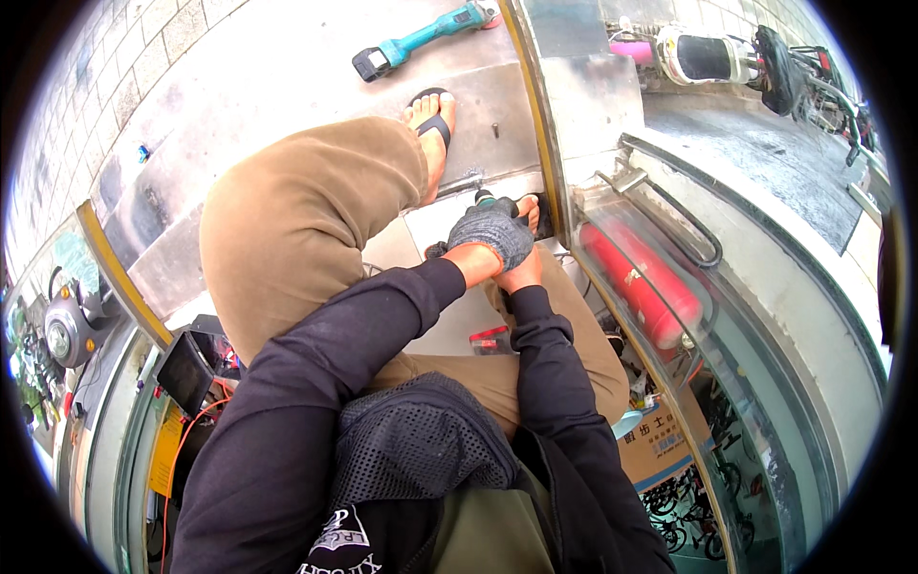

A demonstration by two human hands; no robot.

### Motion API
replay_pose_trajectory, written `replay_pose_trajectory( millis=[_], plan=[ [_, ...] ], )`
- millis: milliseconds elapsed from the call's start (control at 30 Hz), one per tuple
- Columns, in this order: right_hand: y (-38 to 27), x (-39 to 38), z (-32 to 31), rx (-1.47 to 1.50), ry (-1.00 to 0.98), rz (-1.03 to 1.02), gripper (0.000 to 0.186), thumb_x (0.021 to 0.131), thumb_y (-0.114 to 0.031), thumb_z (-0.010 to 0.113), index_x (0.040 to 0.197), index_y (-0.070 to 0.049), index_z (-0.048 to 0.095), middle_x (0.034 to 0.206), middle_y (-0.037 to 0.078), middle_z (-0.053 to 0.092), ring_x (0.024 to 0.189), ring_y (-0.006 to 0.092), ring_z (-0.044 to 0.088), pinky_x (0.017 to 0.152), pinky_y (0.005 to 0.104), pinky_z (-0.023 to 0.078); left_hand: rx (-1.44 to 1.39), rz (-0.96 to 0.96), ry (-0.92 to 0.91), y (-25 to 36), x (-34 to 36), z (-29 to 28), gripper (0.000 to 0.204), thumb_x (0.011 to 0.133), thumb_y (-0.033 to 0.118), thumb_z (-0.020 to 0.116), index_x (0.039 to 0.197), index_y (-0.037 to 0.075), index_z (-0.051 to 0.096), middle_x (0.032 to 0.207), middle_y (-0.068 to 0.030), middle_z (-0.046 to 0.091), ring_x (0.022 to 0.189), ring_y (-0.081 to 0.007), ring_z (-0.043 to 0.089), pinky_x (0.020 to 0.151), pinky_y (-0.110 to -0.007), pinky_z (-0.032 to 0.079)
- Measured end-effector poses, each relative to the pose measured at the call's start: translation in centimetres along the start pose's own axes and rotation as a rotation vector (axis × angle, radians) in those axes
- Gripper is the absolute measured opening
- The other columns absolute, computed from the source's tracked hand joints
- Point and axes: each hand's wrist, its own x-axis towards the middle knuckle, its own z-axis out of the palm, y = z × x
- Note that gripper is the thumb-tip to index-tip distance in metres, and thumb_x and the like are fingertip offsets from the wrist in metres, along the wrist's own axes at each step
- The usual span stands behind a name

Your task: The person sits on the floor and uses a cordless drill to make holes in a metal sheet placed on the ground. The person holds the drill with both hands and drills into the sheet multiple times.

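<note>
The left hand (492,234), in a grey knitted work glove, is curled down over a small dark tool (485,199) whose green-tipped end pokes out just above the knuckles; its fingers are wrapped around it. The right hand (521,275) sits just beneath, bare, mostly hidden, so I cannot tell how its fingers lie. Both press low against the steel door frame (550,143), at the edge of the pale step (287,67). A teal angle grinder (421,40) lies on that step. A red cylinder (639,285) stands behind the glass; below it a tan cardboard box (658,448) carries a white label.
</note>
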Motion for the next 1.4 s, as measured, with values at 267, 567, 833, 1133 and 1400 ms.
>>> replay_pose_trajectory(
  millis=[267,567,833,1133,1400],
  plan=[
    [0.4,0.4,0.2,0.026,0.032,-0.077,0.056,0.074,-0.040,0.089,0.119,-0.009,0.075,0.111,0.020,0.079,0.108,0.0380,0.075,0.090,0.0469,0.059,-0.056,-0.019,0.024,-0.2,0.6,0.6,0.053,0.106,0.052,0.052,0.124,0.006,0.072,0.115,-0.0205,0.077,0.108,-0.0361,0.074,0.098,-0.042,0.055],
    [0.4,0.6,-0.4,-0.032,-0.032,-0.035,0.057,0.075,-0.039,0.089,0.121,-0.008,0.074,0.112,0.021,0.078,0.111,0.0376,0.074,0.093,0.0466,0.059,-0.162,-0.033,0.055,-0.5,1.1,1.0,0.061,0.108,0.056,0.053,0.109,-0.002,0.073,0.099,-0.0199,0.077,0.095,-0.0305,0.075,0.089,-0.040,0.055],
    [-0.2,0.6,-1.1,-0.034,-0.062,-0.010,0.061,0.076,-0.040,0.088,0.125,-0.008,0.071,0.113,0.022,0.078,0.111,0.0377,0.075,0.093,0.0459,0.058,-0.215,-0.059,-0.011,0.6,-0.2,-0.6,0.059,0.107,0.055,0.053,0.117,0.000,0.072,0.104,-0.0214,0.076,0.101,-0.0334,0.075,0.092,-0.042,0.055],
    [1.5,0.8,0.6,-0.001,-0.021,-0.024,0.061,0.075,-0.041,0.088,0.125,-0.010,0.073,0.115,0.021,0.078,0.113,0.0368,0.074,0.093,0.0462,0.058,-0.046,-0.062,-0.049,0.5,0.1,-0.6,0.040,0.102,0.038,0.057,0.137,0.020,0.069,0.132,-0.0247,0.069,0.119,-0.0440,0.069,0.103,-0.049,0.055],
    [1.7,1.2,0.9,-0.054,-0.016,-0.074,0.062,0.075,-0.041,0.089,0.126,-0.011,0.073,0.115,0.020,0.078,0.113,0.0366,0.074,0.093,0.0457,0.058,-0.040,-0.040,-0.019,-0.3,0.6,0.0,0.045,0.104,0.045,0.058,0.131,0.011,0.070,0.125,-0.0209,0.073,0.116,-0.0369,0.071,0.102,-0.042,0.055]
  ],
)
